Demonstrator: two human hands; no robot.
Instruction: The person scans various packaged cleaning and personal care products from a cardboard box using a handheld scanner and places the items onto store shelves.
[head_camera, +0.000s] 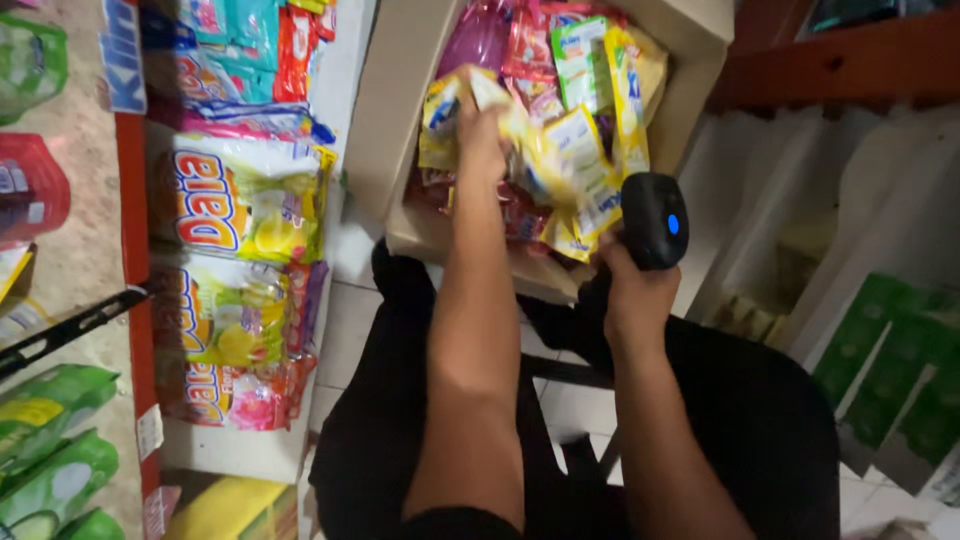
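Observation:
My left hand (482, 135) reaches into an open cardboard box (395, 120) and grips a strip of yellow sachets (560, 160) that hangs down toward the box's near edge. My right hand (632, 285) holds a black handheld scanner (655, 218) with a blue light, close to the lower end of the sachet strip. The box is full of several pink, red and yellow-green sachets (570, 55). I am crouched, with my knees in dark trousers (380, 440) under both arms.
A low shelf with a red edge (135, 250) on the left carries stacked detergent bags (245, 200) and green pouches (50, 470). White shelving (800, 200) and green boxes (900, 360) stand at the right. White floor tiles (345, 320) lie between.

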